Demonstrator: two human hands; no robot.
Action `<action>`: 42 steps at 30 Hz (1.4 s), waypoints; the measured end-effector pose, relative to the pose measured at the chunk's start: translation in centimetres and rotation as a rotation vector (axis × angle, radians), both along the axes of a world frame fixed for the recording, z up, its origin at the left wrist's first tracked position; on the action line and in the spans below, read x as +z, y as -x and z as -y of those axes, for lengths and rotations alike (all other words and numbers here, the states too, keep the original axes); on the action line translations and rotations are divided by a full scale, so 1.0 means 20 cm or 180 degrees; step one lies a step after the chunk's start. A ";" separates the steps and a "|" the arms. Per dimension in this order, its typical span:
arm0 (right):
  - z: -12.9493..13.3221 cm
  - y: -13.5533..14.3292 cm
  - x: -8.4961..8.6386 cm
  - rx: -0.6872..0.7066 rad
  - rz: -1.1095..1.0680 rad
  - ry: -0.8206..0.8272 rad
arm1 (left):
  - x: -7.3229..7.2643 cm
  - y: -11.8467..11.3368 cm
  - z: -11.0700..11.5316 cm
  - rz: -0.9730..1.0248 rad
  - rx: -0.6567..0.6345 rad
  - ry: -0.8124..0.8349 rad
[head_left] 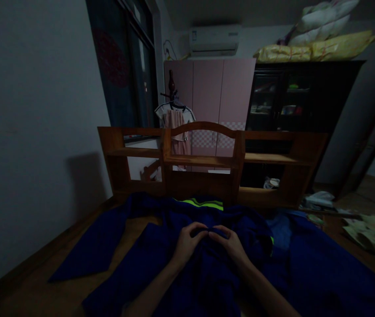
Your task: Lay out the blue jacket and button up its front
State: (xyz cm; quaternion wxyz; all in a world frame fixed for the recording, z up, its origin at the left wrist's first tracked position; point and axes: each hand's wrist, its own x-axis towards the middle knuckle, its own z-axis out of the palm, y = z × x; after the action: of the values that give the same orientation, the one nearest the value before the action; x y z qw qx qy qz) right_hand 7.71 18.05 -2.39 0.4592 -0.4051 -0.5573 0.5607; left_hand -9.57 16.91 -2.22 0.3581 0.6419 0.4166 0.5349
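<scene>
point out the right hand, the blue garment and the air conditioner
Right hand (231,245): head view, near the thumb's base.
Blue garment (205,267): head view, rumpled middle.
Air conditioner (214,38): head view, front panel.

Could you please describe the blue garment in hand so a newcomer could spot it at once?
Find the wooden shelf unit crossing the view. Below it, the left hand and right hand pinch the blue garment. Its deeper colour and yellow-green band distinguish it from the paler blue cloth at right.
</scene>
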 end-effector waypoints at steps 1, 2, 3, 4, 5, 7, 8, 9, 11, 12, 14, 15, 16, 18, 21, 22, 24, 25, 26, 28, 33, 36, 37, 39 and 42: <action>0.01 0.00 0.01 -0.0021 0.0021 -0.0004 | 0.00 0.00 0.00 0.0051 -0.0034 0.0049; 0.01 0.00 0.01 -0.0041 0.0025 0.0008 | 0.00 0.00 0.00 0.0095 -0.0067 0.0094; 0.02 0.00 0.02 -0.0059 0.0019 0.0031 | 0.01 0.00 0.00 0.0121 -0.0093 0.0122; 0.02 0.00 0.02 -0.0074 0.0008 0.0056 | 0.01 0.00 0.01 0.0125 -0.0101 0.0126; 0.02 0.00 0.02 -0.0088 0.0000 0.0080 | 0.01 0.00 0.01 0.0110 -0.0094 0.0110; 0.02 -0.01 0.02 -0.0126 0.0048 0.0071 | 0.01 0.00 0.02 0.0047 -0.0063 0.0040; 0.02 -0.01 0.02 -0.0155 0.0093 0.0046 | 0.01 -0.01 0.02 0.0012 -0.0054 0.0002; 0.02 -0.01 0.01 -0.0177 0.0147 0.0014 | 0.00 -0.01 0.02 -0.0023 -0.0046 -0.0036; 0.01 -0.02 0.02 -0.0229 0.0264 -0.0096 | 0.00 -0.01 0.03 -0.0124 -0.0016 -0.0118; 0.01 -0.03 0.02 -0.0253 0.0322 -0.0156 | 0.00 -0.01 0.03 -0.0171 0.0008 -0.0161; 0.01 -0.04 0.03 -0.0268 0.0418 -0.0239 | 0.00 -0.02 0.03 -0.0220 0.0017 -0.0203; 0.01 -0.04 0.04 -0.0265 0.0453 -0.0248 | 0.00 -0.02 0.02 -0.0214 0.0013 -0.0195; 0.00 -0.05 0.05 -0.0263 0.0490 -0.0247 | 0.00 -0.02 0.02 -0.0202 0.0011 -0.0175; 0.00 -0.06 0.06 -0.0250 0.0610 -0.0257 | 0.00 -0.02 0.02 -0.0208 0.0028 -0.0149; 0.00 -0.07 0.08 -0.0238 0.0859 -0.0406 | 0.00 -0.02 0.02 -0.0227 0.0009 -0.0143; 0.00 -0.07 0.08 -0.0234 0.0920 -0.0467 | 0.00 -0.02 0.02 -0.0218 -0.0022 -0.0117; 0.00 -0.08 0.08 -0.0215 0.1014 -0.0584 | -0.01 -0.02 0.02 -0.0208 -0.0053 -0.0060; 0.00 -0.08 0.07 -0.0205 0.1052 -0.0636 | -0.01 -0.03 0.02 -0.0226 -0.0039 -0.0051; 0.00 -0.08 0.07 -0.0207 0.1081 -0.0671 | -0.01 -0.03 0.02 -0.0260 -0.0004 -0.0070; 0.00 -0.08 0.06 -0.0202 0.1126 -0.0739 | -0.01 -0.04 0.03 -0.0363 0.0102 -0.0187; -0.02 -0.07 0.03 -0.0094 0.1118 -0.0827 | 0.00 -0.05 0.06 -0.0714 0.0275 -0.0637; -0.03 -0.06 0.02 -0.0074 0.1105 -0.0884 | 0.01 -0.06 0.07 -0.0782 0.0295 -0.0760; -0.03 -0.05 0.02 -0.0089 0.1118 -0.0920 | 0.01 -0.06 0.08 -0.0779 0.0279 -0.0785; -0.02 -0.05 0.02 -0.0118 0.1171 -0.1060 | 0.01 -0.06 0.08 -0.0787 0.0226 -0.0837; 0.01 -0.05 0.03 -0.0258 0.1414 -0.1488 | 0.01 -0.06 0.07 -0.0817 0.0153 -0.0875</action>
State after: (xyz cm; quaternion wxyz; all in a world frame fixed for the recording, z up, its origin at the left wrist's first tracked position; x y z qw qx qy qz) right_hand 8.73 17.88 -1.74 0.4289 -0.4230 -0.7410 0.2967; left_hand -8.37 15.42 -1.94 0.1980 0.7377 0.3970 0.5090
